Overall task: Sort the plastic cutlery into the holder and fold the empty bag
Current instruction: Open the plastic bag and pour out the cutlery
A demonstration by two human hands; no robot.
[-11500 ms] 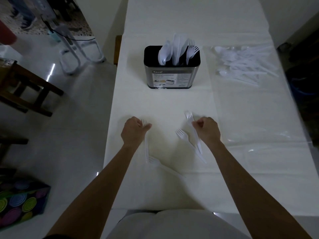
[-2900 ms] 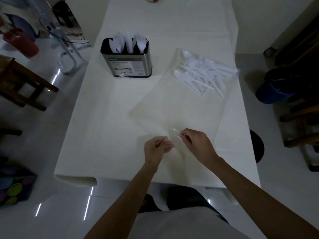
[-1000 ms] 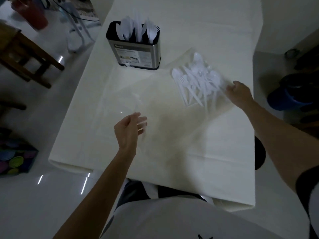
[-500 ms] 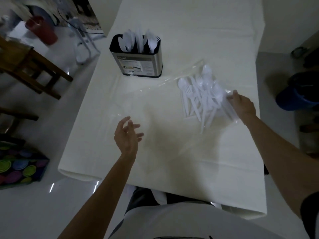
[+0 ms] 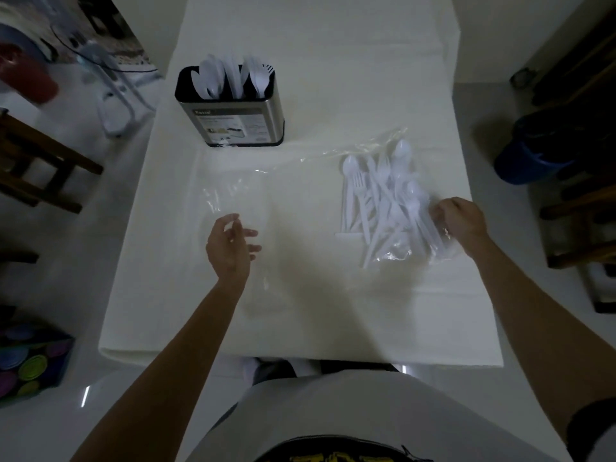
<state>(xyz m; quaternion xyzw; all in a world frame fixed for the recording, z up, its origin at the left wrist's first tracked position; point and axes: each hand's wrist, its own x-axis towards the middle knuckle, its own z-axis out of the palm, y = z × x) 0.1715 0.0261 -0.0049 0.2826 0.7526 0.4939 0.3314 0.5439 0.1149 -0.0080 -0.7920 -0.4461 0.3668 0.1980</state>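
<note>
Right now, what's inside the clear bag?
Inside the clear bag, white spoons, forks and knives lie heaped near the right hand. Pieces at the bottom of the heap are covered, so no count is possible.

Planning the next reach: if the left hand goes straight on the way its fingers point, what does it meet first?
The left hand points rightward across the table. Probably only the clear bag film first, then the cutlery pile farther right; hand height is unclear.

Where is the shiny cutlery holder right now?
In the head view, the cutlery holder stands upright on the table, far left, beyond the left hand and up-left of the bagged cutlery pile.
</note>
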